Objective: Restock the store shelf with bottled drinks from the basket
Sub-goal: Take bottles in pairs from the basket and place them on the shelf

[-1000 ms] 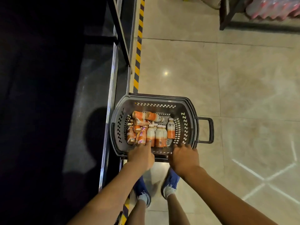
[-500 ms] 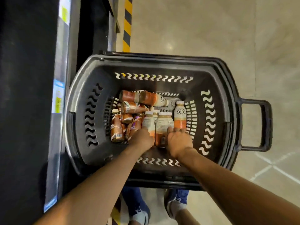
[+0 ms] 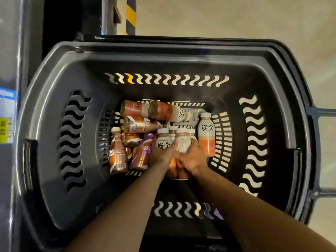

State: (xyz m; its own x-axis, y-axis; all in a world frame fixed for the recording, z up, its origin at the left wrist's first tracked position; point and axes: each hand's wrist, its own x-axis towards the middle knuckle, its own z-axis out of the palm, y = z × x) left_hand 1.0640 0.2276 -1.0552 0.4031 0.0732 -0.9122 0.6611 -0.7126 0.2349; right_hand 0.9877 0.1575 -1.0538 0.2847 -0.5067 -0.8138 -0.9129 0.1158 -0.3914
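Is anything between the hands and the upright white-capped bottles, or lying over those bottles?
Nothing visible does. The left hand and the right hand each grip one of the white-capped bottles, and the basket is open above them.

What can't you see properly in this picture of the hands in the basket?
- Head view: the bottoms of the lettered bottle and the plain-backed bottle, covered by the left hand and right hand gripping them.
- Head view: how many bottles lie under the pile; upper ones cover them.
- Head view: the basket handle, cut by the right edge.
- Head view: the price label, cut by the left edge.
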